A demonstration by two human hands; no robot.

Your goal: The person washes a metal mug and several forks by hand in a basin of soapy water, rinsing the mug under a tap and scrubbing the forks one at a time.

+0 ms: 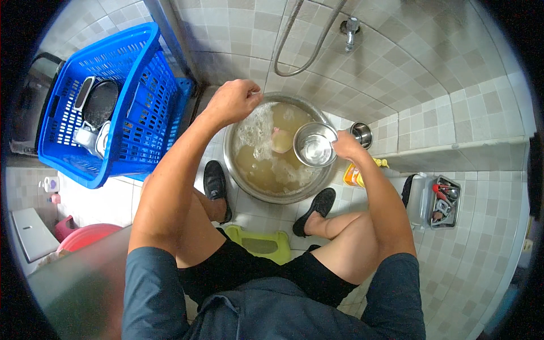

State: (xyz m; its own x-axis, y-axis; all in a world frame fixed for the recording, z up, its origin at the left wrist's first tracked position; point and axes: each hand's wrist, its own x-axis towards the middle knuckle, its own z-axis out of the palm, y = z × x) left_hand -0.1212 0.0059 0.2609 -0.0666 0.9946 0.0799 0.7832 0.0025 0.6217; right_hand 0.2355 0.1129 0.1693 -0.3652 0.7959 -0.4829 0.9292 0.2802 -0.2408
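Note:
A wide metal basin (228, 157) of cloudy, sudsy water stands on the floor between my feet. My right hand (347, 145) grips the rim or handle side of a shiny metal bowl (315, 144), held over the basin's right part. Above the basin's upper left edge is my left hand (239, 100), its fingers curled; whether it holds something small cannot be told. A pinkish round item (281, 140) lies in the water near the middle. Just beyond my right hand a small metal cup (362, 134) stands by the wall.
At the left, a blue plastic basket (148, 106) holds a dark pan and other ware. An orange-yellow bottle (352, 175) is right of the basin. Farther right sits a container of utensils (445, 202). A green plastic stool (278, 248) is under me; a tap (351, 32) and hose (278, 55) are ahead.

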